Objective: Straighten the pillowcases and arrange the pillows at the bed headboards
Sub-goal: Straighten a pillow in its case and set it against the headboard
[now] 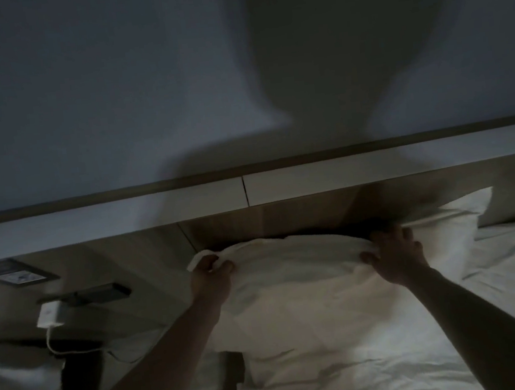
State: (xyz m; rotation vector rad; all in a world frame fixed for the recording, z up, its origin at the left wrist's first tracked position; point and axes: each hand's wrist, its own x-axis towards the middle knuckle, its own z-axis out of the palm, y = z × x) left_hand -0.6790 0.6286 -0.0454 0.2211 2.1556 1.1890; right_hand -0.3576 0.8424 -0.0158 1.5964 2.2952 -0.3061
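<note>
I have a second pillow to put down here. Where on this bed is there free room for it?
Free: the rumpled sheet right of the right hand, below the far pillow. Crowded: the middle, where both hands, the left hand included, grip the near pillow, and the left ledge with the white charger and dark device.

Dim room, plain grey-blue wall (79, 86) crossed by a large shadow (315, 61), white ledge (124, 213) below, wood panelling (268, 222), dark nightstand (80, 308) at left.
</note>
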